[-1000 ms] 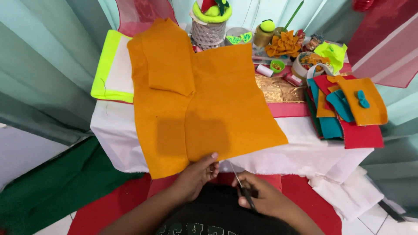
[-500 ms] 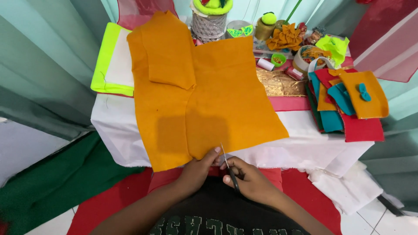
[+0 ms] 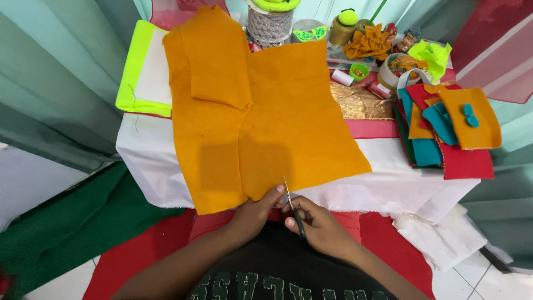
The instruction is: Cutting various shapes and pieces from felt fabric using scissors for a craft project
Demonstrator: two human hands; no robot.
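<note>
The left hand (image 3: 256, 213) pinches the near edge of the orange felt sheet (image 3: 277, 122); the right hand (image 3: 321, 228) grips scissors (image 3: 294, 211) there. Keep the felt taut; cut steadily.

Bright, even light falls from above; colours are strong and there is no glare; a soft shadow darkens the near part of the orange felt (image 3: 261, 122), and a fainter one lies under its folded flap; the picture is sharp at the centre; the wide lens bends the curtains (image 3: 50, 83) and floor at the edges; the far clutter looks slightly soft.
</note>
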